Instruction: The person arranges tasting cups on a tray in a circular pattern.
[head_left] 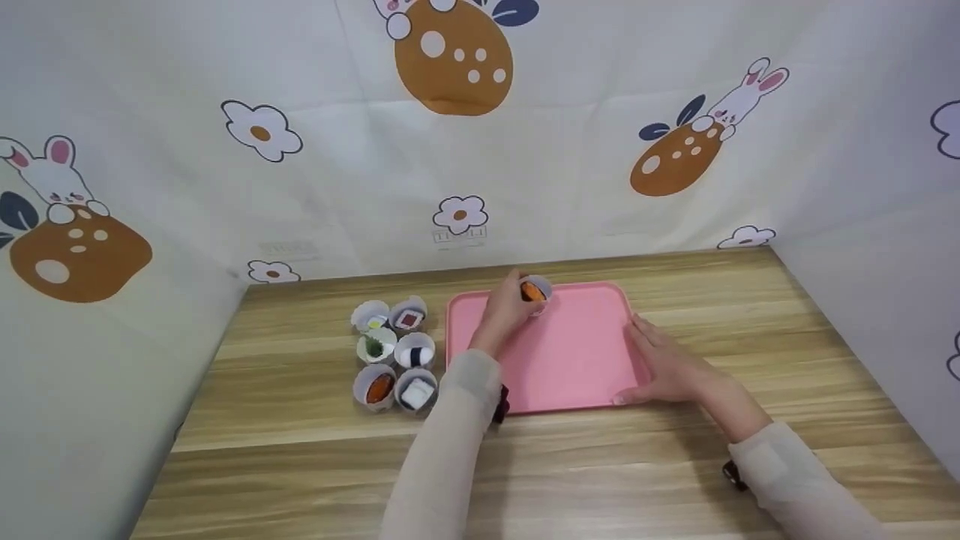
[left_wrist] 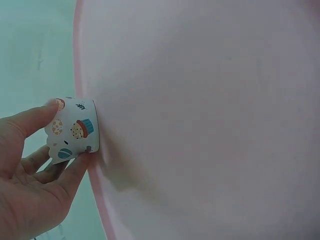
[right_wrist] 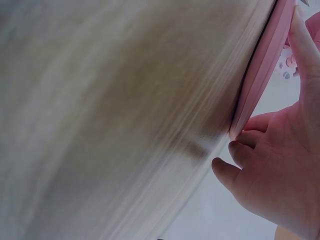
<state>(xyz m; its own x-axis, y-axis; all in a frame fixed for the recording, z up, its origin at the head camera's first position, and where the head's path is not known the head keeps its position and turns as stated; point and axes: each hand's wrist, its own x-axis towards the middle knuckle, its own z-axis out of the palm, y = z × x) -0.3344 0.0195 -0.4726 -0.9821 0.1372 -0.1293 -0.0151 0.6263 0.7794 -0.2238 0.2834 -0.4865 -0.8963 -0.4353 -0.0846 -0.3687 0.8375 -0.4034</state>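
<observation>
My left hand (head_left: 504, 311) grips a paper baking cup (left_wrist: 75, 125) between thumb and fingers. The cup has a scalloped rim and printed cupcakes, and an orange sushi-like piece (head_left: 533, 291) sits inside. It is at the back edge of a pink rectangular tray (head_left: 574, 345), its base close to the tray surface in the left wrist view. At the tray's front right corner, my right hand (head_left: 667, 367) is spread, its thumb at the front rim and the other fingers along the right rim (right_wrist: 257, 70).
Left of the tray, several paper cups stand in two columns with toy sushi inside, among them an orange piece (head_left: 380, 388), a white block (head_left: 417, 394), a black-banded white piece (head_left: 415, 357) and a green piece (head_left: 374, 346). A patterned curtain (head_left: 360, 195) borders the wooden table (head_left: 285, 420).
</observation>
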